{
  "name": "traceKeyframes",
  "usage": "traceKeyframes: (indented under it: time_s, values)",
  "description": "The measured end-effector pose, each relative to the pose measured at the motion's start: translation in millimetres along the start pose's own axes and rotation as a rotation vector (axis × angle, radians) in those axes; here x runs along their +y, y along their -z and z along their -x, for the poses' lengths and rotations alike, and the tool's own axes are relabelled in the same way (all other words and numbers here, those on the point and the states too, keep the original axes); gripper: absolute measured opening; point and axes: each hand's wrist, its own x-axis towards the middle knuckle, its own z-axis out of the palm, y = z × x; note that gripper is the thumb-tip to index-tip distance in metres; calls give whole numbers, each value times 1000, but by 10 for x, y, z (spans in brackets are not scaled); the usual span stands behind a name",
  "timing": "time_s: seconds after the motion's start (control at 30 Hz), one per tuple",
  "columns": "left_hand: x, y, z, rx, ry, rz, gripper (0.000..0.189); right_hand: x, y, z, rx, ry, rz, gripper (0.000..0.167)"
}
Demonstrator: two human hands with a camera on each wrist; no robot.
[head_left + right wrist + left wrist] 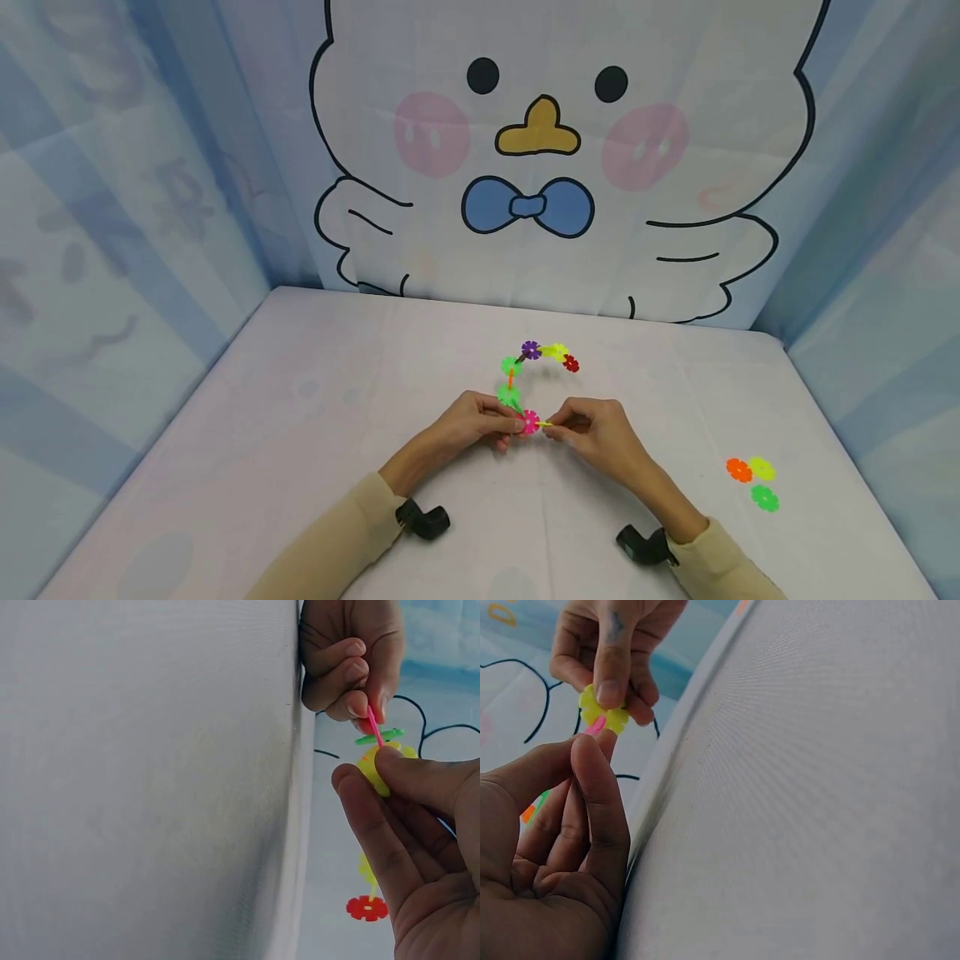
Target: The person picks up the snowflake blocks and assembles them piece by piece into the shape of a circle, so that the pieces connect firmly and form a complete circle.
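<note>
My left hand (476, 421) pinches a pink snowflake disc (530, 422) at the near end of a curved chain of linked plastic discs. Between the thumb and fingers of my right hand (596, 429) is a yellow snowflake disc (604, 711), turned edge-on in the head view. The pink and yellow discs meet at their edges; how deep the slots engage cannot be told. Beyond the left hand the chain runs through green discs (509, 395), an orange one (511, 378) and a purple one (531, 350) to a red disc (572, 363) at its far end.
On the right part of the white table (300, 400) lie three loose discs: an orange disc (738, 470), a yellow disc (762, 468) and a green disc (765, 498). A printed cloth (540, 267) hangs behind the table, with blue curtains at both sides.
</note>
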Motion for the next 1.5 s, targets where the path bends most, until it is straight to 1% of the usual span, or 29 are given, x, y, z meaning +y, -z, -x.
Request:
traceKeyframes:
  time_s: [0.17,0.27,0.5,0.63,0.73,0.83,0.93,1.13,1.37,1.5]
  values:
    - [14,-2,5,5,-4,-22,23,-20,-10,-7,1,23,0,13]
    - [21,-2,10,9,-4,-19,23,-24,-14,-12,7,19,3,13]
    - [8,-9,2,2,-8,-9,24,-8,-10,-1,6,-14,8,12]
    - [3,-13,-6,7,3,-4,25,22,31,16,-16,-41,54,13]
    - [-6,-11,-13,7,1,-2,25,43,113,51,-48,-73,90,16]
    - [-17,-4,-17,-5,-2,0,25,80,230,106,-58,-118,139,15]
    - [-20,6,-13,-18,-5,5,25,145,379,173,-49,-166,204,12]
    - [-2,10,4,-24,-4,9,25,307,774,354,-34,-260,271,10]
    - [6,16,9,-23,0,7,27,510,1249,675,-2,-335,354,12]
    - [1,14,-2,-23,-2,8,26,643,1479,890,15,-389,386,17]
